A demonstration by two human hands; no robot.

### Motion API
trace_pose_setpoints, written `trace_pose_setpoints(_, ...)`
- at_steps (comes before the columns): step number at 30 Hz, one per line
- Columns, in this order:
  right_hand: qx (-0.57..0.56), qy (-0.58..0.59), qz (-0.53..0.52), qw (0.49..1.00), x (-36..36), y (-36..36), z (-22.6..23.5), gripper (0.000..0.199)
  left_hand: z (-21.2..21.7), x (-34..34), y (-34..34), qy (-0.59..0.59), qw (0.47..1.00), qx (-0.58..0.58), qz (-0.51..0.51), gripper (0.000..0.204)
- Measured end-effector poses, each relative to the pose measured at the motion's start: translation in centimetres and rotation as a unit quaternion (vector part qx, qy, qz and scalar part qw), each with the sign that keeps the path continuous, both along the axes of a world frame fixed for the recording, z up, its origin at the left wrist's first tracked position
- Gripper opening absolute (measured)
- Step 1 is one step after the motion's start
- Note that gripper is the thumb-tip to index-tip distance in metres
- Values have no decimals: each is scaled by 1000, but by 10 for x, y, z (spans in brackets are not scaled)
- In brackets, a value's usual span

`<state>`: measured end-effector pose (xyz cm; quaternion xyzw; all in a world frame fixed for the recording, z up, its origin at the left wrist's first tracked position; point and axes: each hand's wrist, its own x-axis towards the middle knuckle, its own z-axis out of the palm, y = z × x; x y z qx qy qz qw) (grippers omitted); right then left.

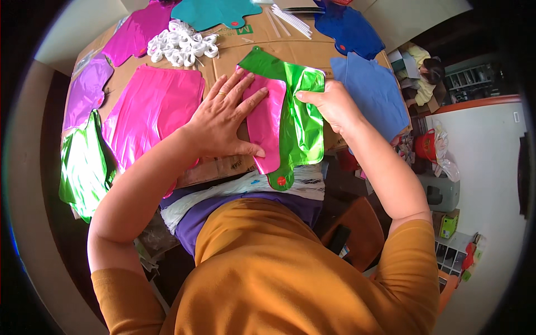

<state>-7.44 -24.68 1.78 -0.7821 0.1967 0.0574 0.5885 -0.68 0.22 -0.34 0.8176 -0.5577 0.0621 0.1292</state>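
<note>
A shiny green flat foil balloon (pixel 306 137) lies on the cardboard near the table's front edge, its neck with a red dot pointing toward me. Over its left part rests a pink foil piece (pixel 272 120). My left hand (pixel 219 120) presses on the pink foil with fingers spread, thumb near its lower end. At the green balloon's right edge, my right hand (pixel 333 106) pinches the foil between thumb and fingers. Left of my left hand is a stack of pink foil sheets (pixel 153 106).
Cardboard (pixel 223 64) covers the table. Around it lie white ribbon bundles (pixel 181 44), white sticks (pixel 291 21), and teal (pixel 209 12), magenta (pixel 137 33), purple (pixel 86 89), green (pixel 84 167), dark blue (pixel 352 30) and light blue foil (pixel 374 95). A person (pixel 424 72) sits at far right.
</note>
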Motion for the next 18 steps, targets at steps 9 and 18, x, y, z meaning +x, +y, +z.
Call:
trace_pose_setpoints(9, 9, -18, -7, 1000, -1, 5, 6, 14, -2, 4, -2, -19, 1000, 2, -5, 112)
trace_pose_setpoints(18, 50, 102, 77, 991, -18, -16, 21, 26, 7, 0, -12, -17, 999, 47, 8, 109)
